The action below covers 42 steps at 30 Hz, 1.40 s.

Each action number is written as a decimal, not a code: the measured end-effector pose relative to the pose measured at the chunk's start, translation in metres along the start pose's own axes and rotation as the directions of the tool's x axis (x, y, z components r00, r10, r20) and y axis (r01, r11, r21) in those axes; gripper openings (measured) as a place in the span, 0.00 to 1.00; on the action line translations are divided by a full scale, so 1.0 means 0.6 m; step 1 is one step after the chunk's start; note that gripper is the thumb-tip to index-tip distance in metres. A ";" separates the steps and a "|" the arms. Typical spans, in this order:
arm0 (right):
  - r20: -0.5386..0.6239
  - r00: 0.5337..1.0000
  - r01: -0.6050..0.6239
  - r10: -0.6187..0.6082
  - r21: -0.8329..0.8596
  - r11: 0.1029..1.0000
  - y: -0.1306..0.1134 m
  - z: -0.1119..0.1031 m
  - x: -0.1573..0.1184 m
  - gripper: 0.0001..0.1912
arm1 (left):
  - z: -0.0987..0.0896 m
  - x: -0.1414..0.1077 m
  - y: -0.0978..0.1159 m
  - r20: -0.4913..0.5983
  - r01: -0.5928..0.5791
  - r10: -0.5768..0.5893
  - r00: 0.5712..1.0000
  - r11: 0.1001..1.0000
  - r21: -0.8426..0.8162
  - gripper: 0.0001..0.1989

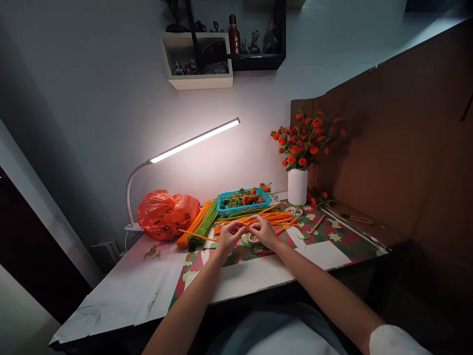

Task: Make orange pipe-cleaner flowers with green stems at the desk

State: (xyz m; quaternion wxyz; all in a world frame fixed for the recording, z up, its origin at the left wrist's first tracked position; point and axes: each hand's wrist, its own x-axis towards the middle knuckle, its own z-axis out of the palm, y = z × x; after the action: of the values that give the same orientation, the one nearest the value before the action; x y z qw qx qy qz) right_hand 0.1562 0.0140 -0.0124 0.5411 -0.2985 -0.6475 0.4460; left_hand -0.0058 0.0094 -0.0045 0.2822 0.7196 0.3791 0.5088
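My left hand (pixel 230 236) and my right hand (pixel 263 231) meet over the table, thumbs and fingertips pinched together. An orange pipe cleaner (pixel 197 235) sticks out leftward from my left hand. The part between my fingertips is small and mostly hidden. Just behind my hands lies a loose pile of orange pipe cleaners (pixel 283 217). Below my fingers, a roll of tape (pixel 253 238) rests on the table, partly covered by my right hand.
Left are bundled green pipe cleaners (pixel 205 228) and a red plastic bag (pixel 166 215) under a lit lamp (pixel 195 140). Behind stands a blue basket (pixel 226 211) of flowers. A white vase (pixel 297 187) with orange flowers and a cardboard wall (pixel 388 148) are right.
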 end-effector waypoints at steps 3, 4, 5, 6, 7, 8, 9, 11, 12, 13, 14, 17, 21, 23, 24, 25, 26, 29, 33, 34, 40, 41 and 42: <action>0.002 1.000 0.011 -0.011 0.018 1.000 0.009 -0.001 0.000 0.14 | -0.001 -0.003 -0.001 0.006 -0.015 0.015 1.000 1.000 0.011 0.15; 0.000 1.000 0.013 -0.013 0.024 1.000 0.012 -0.001 0.001 0.14 | -0.001 -0.003 -0.001 0.000 -0.017 0.017 1.000 1.000 0.020 0.15; 0.001 1.000 0.012 -0.012 0.030 0.999 0.016 -0.002 0.002 0.14 | -0.001 -0.003 -0.002 -0.007 -0.016 0.017 1.000 0.999 0.028 0.16; 0.004 1.000 0.006 -0.006 0.035 0.999 0.020 -0.002 0.003 0.15 | 0.000 -0.003 -0.002 -0.013 -0.014 0.015 1.000 0.999 0.034 0.16; 0.009 1.000 -0.005 0.005 0.040 0.999 0.023 -0.002 0.004 0.15 | 0.000 -0.003 -0.002 -0.016 -0.010 0.011 1.000 0.999 0.037 0.16; 0.013 1.000 -0.015 0.014 0.045 0.999 0.026 -0.002 0.005 0.15 | 0.000 -0.003 -0.002 -0.017 -0.008 0.008 1.000 0.999 0.037 0.16; 0.016 1.000 -0.022 0.022 0.049 0.999 0.028 -0.003 0.006 0.16 | 0.000 -0.004 -0.002 -0.018 -0.007 0.007 1.000 0.999 0.033 0.16; 0.020 1.000 -0.025 0.024 0.049 0.999 0.031 -0.003 0.007 0.16 | 0.000 -0.004 -0.002 -0.019 -0.010 0.010 1.000 0.999 0.030 0.16; 0.026 0.999 -0.024 0.023 0.045 0.999 0.032 -0.004 0.007 0.16 | 0.000 -0.004 -0.002 -0.021 -0.012 0.013 1.000 0.999 0.037 0.16; 0.033 0.999 -0.023 0.022 0.043 0.999 0.033 -0.004 0.007 0.16 | 0.000 -0.005 -0.002 -0.023 -0.016 0.017 1.000 0.999 0.048 0.16; 0.041 0.999 -0.026 0.024 0.042 0.999 0.033 -0.005 0.007 0.17 | 0.000 -0.005 -0.002 -0.022 -0.020 0.022 1.000 0.998 0.062 0.16; 0.072 0.997 -0.046 0.043 0.044 0.998 0.030 -0.009 0.006 0.18 | -0.001 -0.005 -0.003 -0.020 -0.045 0.047 0.999 0.994 0.102 0.16; 0.158 0.984 -0.085 0.077 0.045 0.995 0.020 -0.020 0.009 0.19 | -0.004 -0.006 0.000 -0.042 -0.098 0.106 0.993 0.981 0.166 0.16; 0.200 0.973 -0.130 0.116 0.058 0.990 0.015 -0.029 0.012 0.21 | -0.006 -0.007 0.003 -0.018 -0.139 0.145 0.989 0.970 0.201 0.15; 0.214 0.966 -0.162 0.144 0.070 0.984 0.013 -0.033 0.014 0.22 | -0.007 -0.007 0.005 0.000 -0.166 0.170 0.986 0.962 0.217 0.15; 0.225 0.958 -0.200 0.177 0.085 0.976 0.011 -0.037 0.016 0.22 | -0.008 -0.007 0.007 0.020 -0.195 0.196 0.980 0.952 0.235 0.14; 0.236 0.948 -0.242 0.213 0.101 0.965 0.009 -0.041 0.018 0.22 | -0.009 -0.008 0.009 0.038 -0.225 0.223 0.974 0.940 0.258 0.13; 0.282 0.909 -0.352 0.307 0.126 0.927 0.005 -0.051 0.024 0.22 | -0.010 -0.009 0.014 0.080 -0.301 0.291 0.953 0.896 0.326 0.11; 0.367 0.860 -0.409 0.355 0.078 0.909 0.004 -0.059 0.031 0.22 | -0.010 -0.010 0.016 0.125 -0.358 0.336 0.933 0.852 0.383 0.10; 0.383 0.852 -0.409 0.357 0.062 0.910 0.004 -0.060 0.032 0.22 | -0.010 -0.011 0.016 0.137 -0.368 0.342 0.930 0.842 0.393 0.10; 0.423 0.828 -0.367 0.367 -0.084 0.926 -0.006 -0.061 0.033 0.23 | -0.020 -0.015 0.018 0.212 -0.402 0.341 0.916 0.789 0.465 0.11; 0.414 0.831 -0.352 0.372 -0.127 0.927 -0.011 -0.060 0.032 0.23 | -0.021 -0.015 0.019 0.227 -0.406 0.337 0.914 0.781 0.475 0.11; 0.400 0.838 -0.327 0.371 -0.176 0.929 -0.015 -0.058 0.031 0.23 | -0.022 -0.015 0.020 0.239 -0.406 0.330 0.913 0.776 0.483 0.10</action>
State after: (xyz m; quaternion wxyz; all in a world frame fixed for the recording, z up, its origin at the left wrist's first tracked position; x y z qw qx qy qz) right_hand 0.1865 0.0353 0.0043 0.2806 -0.3335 -0.7061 0.5582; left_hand -0.0174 -0.0045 0.0043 -0.0034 0.8629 0.3336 0.3796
